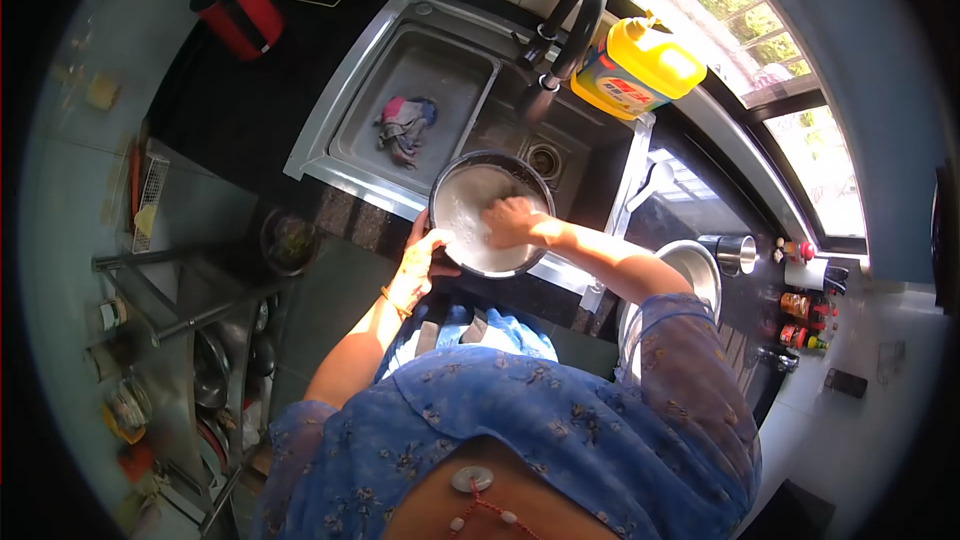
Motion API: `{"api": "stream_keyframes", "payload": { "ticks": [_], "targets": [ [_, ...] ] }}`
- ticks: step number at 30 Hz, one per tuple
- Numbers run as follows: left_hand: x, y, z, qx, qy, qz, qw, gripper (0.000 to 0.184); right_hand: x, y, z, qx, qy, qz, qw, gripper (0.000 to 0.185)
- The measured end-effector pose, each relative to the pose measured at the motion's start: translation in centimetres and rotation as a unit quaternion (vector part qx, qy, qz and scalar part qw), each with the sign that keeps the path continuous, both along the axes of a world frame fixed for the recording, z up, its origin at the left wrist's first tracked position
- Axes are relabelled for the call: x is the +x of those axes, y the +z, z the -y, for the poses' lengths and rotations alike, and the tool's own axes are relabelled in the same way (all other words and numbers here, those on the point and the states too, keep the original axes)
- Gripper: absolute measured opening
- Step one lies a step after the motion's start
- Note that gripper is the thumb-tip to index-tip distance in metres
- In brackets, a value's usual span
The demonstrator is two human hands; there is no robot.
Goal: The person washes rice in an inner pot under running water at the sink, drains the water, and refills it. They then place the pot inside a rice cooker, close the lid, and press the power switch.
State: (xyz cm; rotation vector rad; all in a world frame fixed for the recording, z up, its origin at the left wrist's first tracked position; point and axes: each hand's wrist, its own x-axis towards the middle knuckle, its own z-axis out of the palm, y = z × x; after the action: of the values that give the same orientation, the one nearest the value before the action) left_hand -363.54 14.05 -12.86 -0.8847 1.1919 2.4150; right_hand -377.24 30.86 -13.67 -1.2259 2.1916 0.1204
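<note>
A round dark-rimmed pot [442, 183] of cloudy whitish water [466, 202] is held at the front edge of the sink [375, 198]. My left hand [428, 252] grips the pot's near left rim, with the thumb on top. Inside the pot, my right hand [512, 221] is curled at the water, its fingertips hidden. Whatever lies under the surface cannot be made out. Beyond the pot, the black faucet [590, 20] points down over the right basin, where a drain [543, 162] shows. A crumpled pink and grey cloth [405, 127] lies in the left basin.
A yellow jug [637, 67] stands behind the faucet. To the right are a large metal bowl [697, 268], a steel cup [738, 254], a white scoop-like utensil [652, 184] and several bottles. A red bin [238, 10] stands at the back left. Metal shelving is at the lower left.
</note>
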Motion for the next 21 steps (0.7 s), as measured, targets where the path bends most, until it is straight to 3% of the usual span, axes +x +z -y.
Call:
{"api": "stream_keyframes", "payload": {
  "ticks": [1,3,6,8,9,11,15,16,17,19,21],
  "targets": [
    [0.0,0.1,-0.1,0.003,0.009,0.002,1.0,0.081,0.4,0.9,0.0,0.075,-0.028,0.063,0.995,0.045],
    [0.1,0.3,-0.2,0.007,0.014,0.006,1.0,0.08,1.5,1.0,0.2,0.082,-0.061,0.147,0.984,0.047],
    [0.2,0.6,-0.2,0.007,-0.005,-0.003,1.0,0.081,2.3,0.1,0.5,0.005,-0.091,0.233,0.968,0.044],
    [0.1,0.8,0.0,0.022,-0.007,-0.009,1.0,0.085,2.3,-0.1,0.9,-0.042,-0.196,0.346,0.917,0.05],
    [-0.1,0.9,0.0,0.02,-0.009,-0.01,1.0,0.085,2.2,0.0,1.1,-0.045,-0.196,0.345,0.917,0.05],
    [-0.2,1.1,0.1,0.004,-0.003,-0.01,1.0,0.088,2.5,0.2,1.2,-0.14,-0.321,0.407,0.844,0.052],
    [-1.0,1.0,0.4,-0.007,-0.025,-0.023,0.999,0.09,0.6,4.3,1.1,-0.208,-0.344,0.377,0.835,0.043],
    [-1.1,1.1,0.3,0.005,-0.021,-0.019,1.0,0.089,0.6,4.5,0.9,-0.245,-0.343,0.31,0.852,0.035],
    [-1.3,1.1,0.2,0.018,-0.019,-0.015,1.0,0.088,0.6,4.8,0.8,-0.247,-0.346,0.309,0.851,0.035],
    [-1.8,1.5,0.1,0.031,-0.02,-0.025,0.999,0.088,0.4,5.7,0.7,-0.206,-0.355,0.143,0.901,0.039],
    [-2.2,0.8,0.2,0.048,-0.019,-0.019,0.999,0.088,-0.3,6.4,-0.1,-0.192,-0.333,0.12,0.915,0.047]
  ]
}}
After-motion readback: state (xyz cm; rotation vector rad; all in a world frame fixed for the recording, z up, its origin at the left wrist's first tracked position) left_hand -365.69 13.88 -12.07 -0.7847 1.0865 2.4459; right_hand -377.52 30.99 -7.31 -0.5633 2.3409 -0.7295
